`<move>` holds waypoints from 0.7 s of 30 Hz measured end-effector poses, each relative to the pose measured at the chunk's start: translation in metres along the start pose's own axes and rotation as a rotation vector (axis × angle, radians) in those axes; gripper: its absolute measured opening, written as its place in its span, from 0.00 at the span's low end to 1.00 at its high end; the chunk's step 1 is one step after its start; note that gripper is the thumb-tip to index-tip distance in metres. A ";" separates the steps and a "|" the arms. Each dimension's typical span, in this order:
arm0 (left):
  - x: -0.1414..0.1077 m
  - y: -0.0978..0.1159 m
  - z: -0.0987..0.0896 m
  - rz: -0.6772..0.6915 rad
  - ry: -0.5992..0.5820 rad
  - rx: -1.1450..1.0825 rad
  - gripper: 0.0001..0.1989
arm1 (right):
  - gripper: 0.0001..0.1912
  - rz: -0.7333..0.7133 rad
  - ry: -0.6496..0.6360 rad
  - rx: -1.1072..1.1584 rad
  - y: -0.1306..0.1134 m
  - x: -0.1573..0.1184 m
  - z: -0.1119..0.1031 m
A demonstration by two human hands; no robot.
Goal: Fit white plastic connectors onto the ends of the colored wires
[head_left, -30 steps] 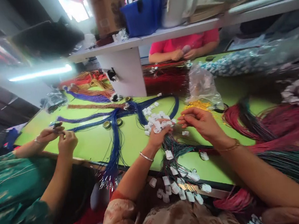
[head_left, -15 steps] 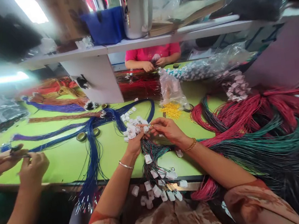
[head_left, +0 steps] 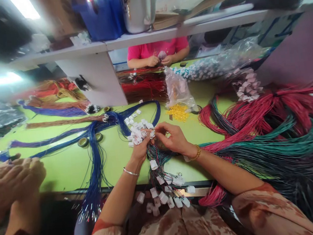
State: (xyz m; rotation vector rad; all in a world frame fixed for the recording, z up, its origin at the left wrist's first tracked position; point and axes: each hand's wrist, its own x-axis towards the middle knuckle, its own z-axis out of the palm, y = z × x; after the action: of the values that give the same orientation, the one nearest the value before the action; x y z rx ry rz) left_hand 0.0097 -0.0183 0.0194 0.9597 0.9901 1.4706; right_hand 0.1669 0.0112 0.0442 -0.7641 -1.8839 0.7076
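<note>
My left hand [head_left: 140, 148] is closed around a bunch of wires that carries a cluster of white plastic connectors [head_left: 138, 133] at its top. Thumb and forefinger of my right hand [head_left: 172, 136] are pinched at one white connector [head_left: 152, 134] on the right side of that cluster; whatever small part is between the fingertips is hidden. Below my hands the dark wires [head_left: 157, 152] fan down over the table edge, and several white connectors [head_left: 163, 197] hang from their lower ends. A pile of small yellow pieces [head_left: 178, 112] lies beyond my right hand.
Blue wire bundles [head_left: 94, 154] lie at left, near black tape rolls [head_left: 83, 142]. Red, green and black wires [head_left: 260, 136] heap up at right. A co-worker's hands [head_left: 16, 178] are at far left; another person [head_left: 157, 53] sits opposite. A shelf [head_left: 147, 36] crosses above the green table [head_left: 63, 173].
My right hand has moved slightly left, its fingertips now against the connector. The co-worker's hands at left have come together and overlap. The view has shifted slightly.
</note>
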 end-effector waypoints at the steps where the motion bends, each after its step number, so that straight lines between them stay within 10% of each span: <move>1: 0.000 -0.001 0.000 0.004 0.001 0.006 0.17 | 0.04 -0.014 -0.005 -0.019 -0.001 0.000 0.000; 14: -0.003 -0.006 0.002 0.040 0.085 0.076 0.19 | 0.03 -0.027 -0.150 -0.212 -0.002 0.002 -0.002; 21: -0.002 -0.017 0.004 0.014 0.346 -0.060 0.17 | 0.24 -0.190 -0.181 -0.272 0.001 -0.016 0.020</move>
State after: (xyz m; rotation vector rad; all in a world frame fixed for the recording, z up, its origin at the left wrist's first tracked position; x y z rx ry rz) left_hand 0.0193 -0.0189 0.0047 0.6820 1.1797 1.7046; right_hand 0.1547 -0.0033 0.0266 -0.6947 -2.2143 0.4167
